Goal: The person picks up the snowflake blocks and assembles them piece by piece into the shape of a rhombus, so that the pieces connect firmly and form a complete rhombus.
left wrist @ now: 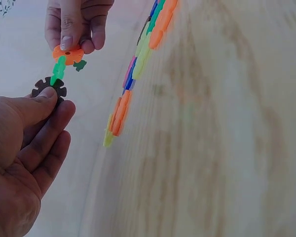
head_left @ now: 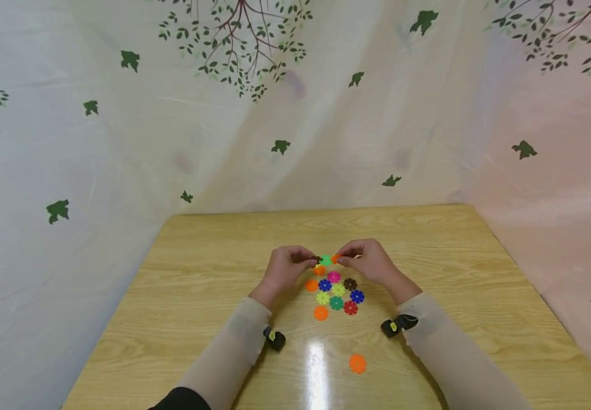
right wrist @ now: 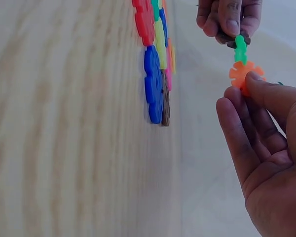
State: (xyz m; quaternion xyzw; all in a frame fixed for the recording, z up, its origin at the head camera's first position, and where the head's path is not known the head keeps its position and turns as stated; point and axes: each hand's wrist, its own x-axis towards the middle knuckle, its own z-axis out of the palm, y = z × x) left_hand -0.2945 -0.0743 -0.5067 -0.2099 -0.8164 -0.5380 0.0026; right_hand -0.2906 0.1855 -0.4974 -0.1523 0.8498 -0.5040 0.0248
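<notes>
My left hand (head_left: 286, 266) pinches a dark brown notched plastic disc (left wrist: 61, 92) between thumb and fingers. Opposite it, my right hand (head_left: 369, 262) pinches an orange notched disc (right wrist: 238, 74). A bright green disc (head_left: 325, 260), seen nearly edge-on in both wrist views, sits between these two and joins them in a short chain. Both hands hold the chain above the table. The exact depth of the slots' fit is too small to tell.
Just below the hands, several notched discs lie flat in a cluster on the wooden table (head_left: 198, 341), among them a pink (head_left: 333, 277), a red (head_left: 350, 308) and a teal one (head_left: 336, 303). A single orange disc (head_left: 357, 364) lies nearer the front. A leaf-patterned curtain (head_left: 316, 171) surrounds the table.
</notes>
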